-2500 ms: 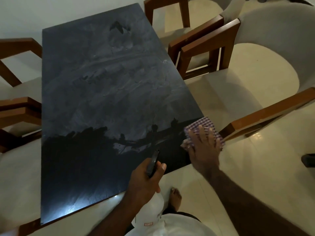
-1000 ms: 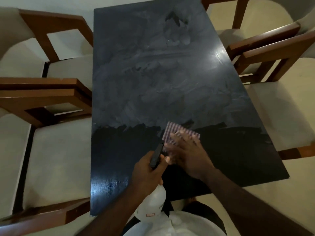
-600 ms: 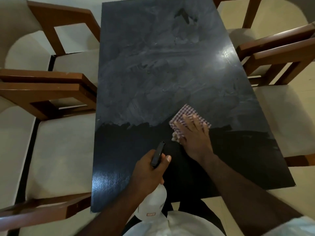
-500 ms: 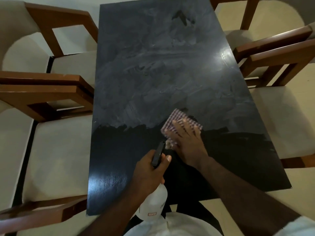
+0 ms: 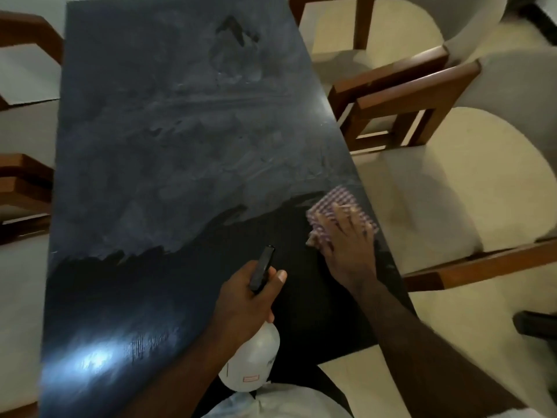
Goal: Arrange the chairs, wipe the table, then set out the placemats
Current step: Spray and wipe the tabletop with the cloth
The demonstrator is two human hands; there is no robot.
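A long black table (image 5: 168, 146) runs away from me, grey and smeary over its far part, dark and clean in the near strip. My right hand (image 5: 349, 245) lies flat on a red-and-white checked cloth (image 5: 337, 203) near the table's right edge, pressing it down. My left hand (image 5: 244, 300) grips a white spray bottle (image 5: 251, 366) with a black trigger head (image 5: 262, 267), held over the near end of the table. No placemats are in view.
Wooden armchairs with cream cushions stand along both sides: two on the right (image 5: 452, 188) (image 5: 388, 40), others partly seen at the left (image 5: 21, 188). Pale tiled floor (image 5: 470, 324) lies to the near right, with a dark object (image 5: 536, 324) at the frame's edge.
My right hand slid the cloth from the table's middle to its right edge, widening the dark wiped strip. My view swung to the right. The left hand kept the bottle still.
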